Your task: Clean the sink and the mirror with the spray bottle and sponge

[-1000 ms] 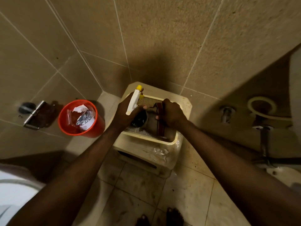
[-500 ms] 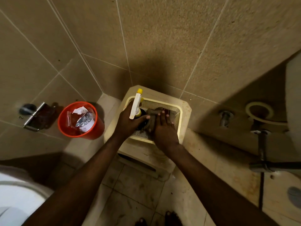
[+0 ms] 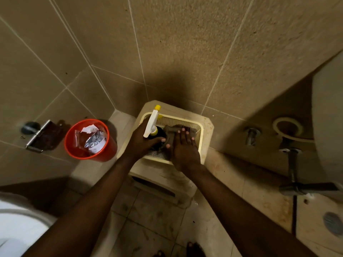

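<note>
Spray bottle (image 3: pixel 152 125) and sponge (image 3: pixel 170 135) both sit in the cream basket (image 3: pixel 198 130) on top of a low stool (image 3: pixel 207 127) against the wall, so this looks like the pick-up of the tools, before any cleaning.

The left hand (image 3: pixel 143 143) is curled round the dark body of the bottle, just under its white trigger head and yellow nozzle. The right hand (image 3: pixel 183 151) lies over the grey sponge with fingers fairly straight and the thumb at its near edge; whether it already pinches the sponge I cannot tell.

To do this well, I would keep the bottle upright and lift it straight up, so the nozzle clears the basket rim. The right hand should close thumb and fingers on the sponge's two sides, not only press on it, and lift without dragging the basket, which looks light and could slide off the stool.

Left of the stool stands a red bin (image 3: pixel 89 141) with wrappers in it. The sink (image 3: pixel 328 127) hangs at far right, its drain pipe (image 3: pixel 292 164) below; no mirror is in view.
</note>
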A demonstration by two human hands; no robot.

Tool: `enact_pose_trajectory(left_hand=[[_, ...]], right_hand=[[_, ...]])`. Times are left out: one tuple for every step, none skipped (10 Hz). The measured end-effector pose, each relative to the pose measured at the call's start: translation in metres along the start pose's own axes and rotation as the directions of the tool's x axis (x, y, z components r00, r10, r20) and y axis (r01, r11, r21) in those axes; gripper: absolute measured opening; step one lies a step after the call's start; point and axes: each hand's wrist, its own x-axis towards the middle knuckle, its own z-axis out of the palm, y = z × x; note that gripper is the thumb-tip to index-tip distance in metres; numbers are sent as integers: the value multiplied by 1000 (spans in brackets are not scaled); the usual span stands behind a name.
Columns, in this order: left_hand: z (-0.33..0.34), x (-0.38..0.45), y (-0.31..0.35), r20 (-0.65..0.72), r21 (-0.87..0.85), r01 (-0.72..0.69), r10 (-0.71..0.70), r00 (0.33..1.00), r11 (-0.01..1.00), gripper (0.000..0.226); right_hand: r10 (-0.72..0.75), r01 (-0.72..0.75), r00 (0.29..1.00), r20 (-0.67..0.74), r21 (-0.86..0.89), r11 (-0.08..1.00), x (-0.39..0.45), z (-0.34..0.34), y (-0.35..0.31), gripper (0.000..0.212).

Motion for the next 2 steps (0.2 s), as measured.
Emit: enact_pose_trajectory(left_hand=[[-12,-11,11,63,75,-61,56,996,995,84],[-25,-31,22,38,133,-85,80,996,987,80]], right_hand=[[-22,27,993,-120,41,999,-13,-5,0,70],[-38,55,972,-232,68,996,-17,-19,-6,81]])
